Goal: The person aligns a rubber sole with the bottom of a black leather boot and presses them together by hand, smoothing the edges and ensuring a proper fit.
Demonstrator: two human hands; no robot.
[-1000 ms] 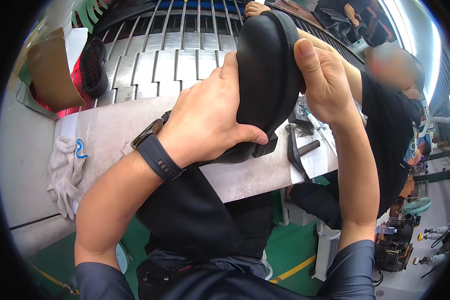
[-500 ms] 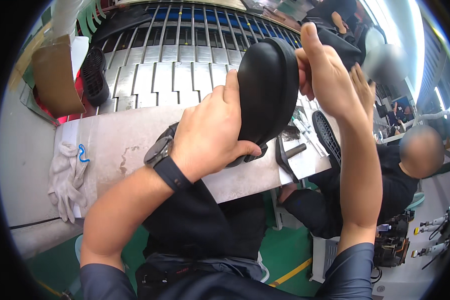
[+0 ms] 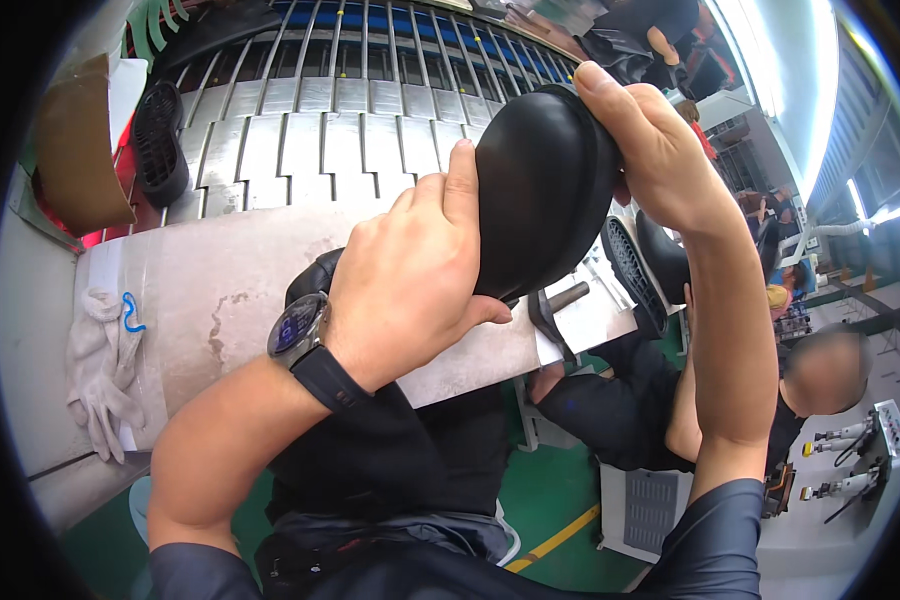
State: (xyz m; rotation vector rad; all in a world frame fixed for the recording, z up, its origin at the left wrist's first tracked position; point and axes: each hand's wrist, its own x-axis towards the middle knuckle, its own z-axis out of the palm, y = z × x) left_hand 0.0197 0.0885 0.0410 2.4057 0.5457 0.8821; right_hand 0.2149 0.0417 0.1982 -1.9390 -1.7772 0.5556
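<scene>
A black shoe (image 3: 540, 190) with a smooth rounded toe and a thick sole edge is raised over the workbench, toe pointing up and away from me. My left hand (image 3: 400, 275) grips its left side, fingers along the upper and thumb lower down. At the far right of the toe, my right hand (image 3: 660, 150) is closed on the sole edge, its thumb lying over the toe rim; its other fingertips are mostly hidden behind the shoe. Close below the shoe, a hammer-like tool (image 3: 568, 296) with a dark head lies on the bench.
Black ribbed soles rest at the right (image 3: 630, 270) and far left (image 3: 160, 145), the latter beside a cardboard piece (image 3: 80, 150). White work gloves (image 3: 105, 375) lie on the bench's (image 3: 185, 300) left end. Beyond runs a metal slat conveyor (image 3: 320, 140). A co-worker (image 3: 630, 405) sits at the right.
My right hand, apart from the shoe with its thumb raised, has come down onto the toe's sole edge. The shoe has shifted slightly right and turned a little. My view has swung somewhat right.
</scene>
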